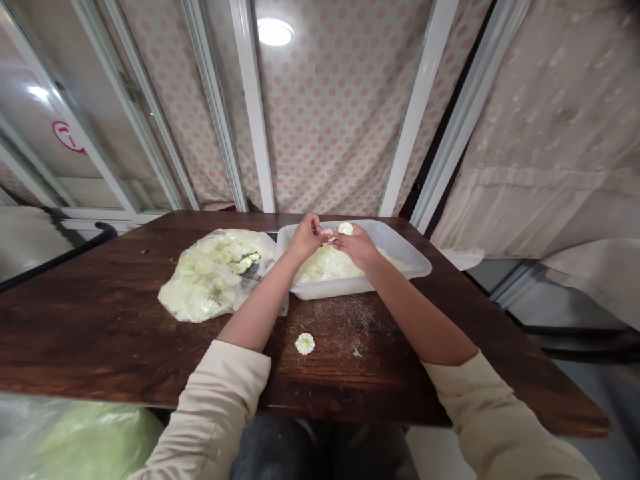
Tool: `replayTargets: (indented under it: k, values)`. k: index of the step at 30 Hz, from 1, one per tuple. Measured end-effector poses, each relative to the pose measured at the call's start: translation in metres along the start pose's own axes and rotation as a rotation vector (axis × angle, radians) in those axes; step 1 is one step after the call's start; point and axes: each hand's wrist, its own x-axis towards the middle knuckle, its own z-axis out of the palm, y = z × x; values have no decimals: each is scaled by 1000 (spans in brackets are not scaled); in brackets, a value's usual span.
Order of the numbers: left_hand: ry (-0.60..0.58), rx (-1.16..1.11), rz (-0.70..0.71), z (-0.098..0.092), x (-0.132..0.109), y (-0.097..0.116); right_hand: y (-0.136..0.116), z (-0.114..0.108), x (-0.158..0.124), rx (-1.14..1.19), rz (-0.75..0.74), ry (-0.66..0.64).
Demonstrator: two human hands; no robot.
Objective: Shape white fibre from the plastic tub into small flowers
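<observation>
Both hands meet above a white plastic tub [420, 262] that holds many pale flower pieces [333, 263]. My left hand [309, 237] has its fingers pinched at a small pale piece between the hands, too small to make out. My right hand [356, 245] is closed, holding a white flower [345, 229] that shows above its fingers. Left of the tub lies a clear plastic bag [200, 277] filled with pale yellow-white flowers, a few of them at its opening. One white flower with a greenish centre [305, 343] rests on the table between my forearms.
The dark wooden table [100, 320] carries pale specks in front of the tub. A bag with green contents [95, 433] sits below the table's front left edge. Behind the table stand framed glass panels and a dotted curtain [340, 120].
</observation>
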Motion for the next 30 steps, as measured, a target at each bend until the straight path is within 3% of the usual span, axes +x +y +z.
replayTargets:
  k: [7,10,16,20,22,26,30]
  values:
    - [169,118,13,-5,6,-7,0,0,3,5,-109,101]
    - [177,190,-60,-8,6,-10,3,-1,3,-193,-161,144]
    - [263,381,-148,-13,3,-7,9,-2,5,-615,-353,79]
    - [300,409,-137,-9,3,-1,10,0,4,-722,-308,70]
    - [210,328,-96,-7,1,4,11,1,4,-728,-291,51]
    - [-109,219,28,-3,-6,11,15,1,4,-720,-335,-5]
    - [-148,223,115,-3,-8,12,16,2,4,-746,-396,-28]
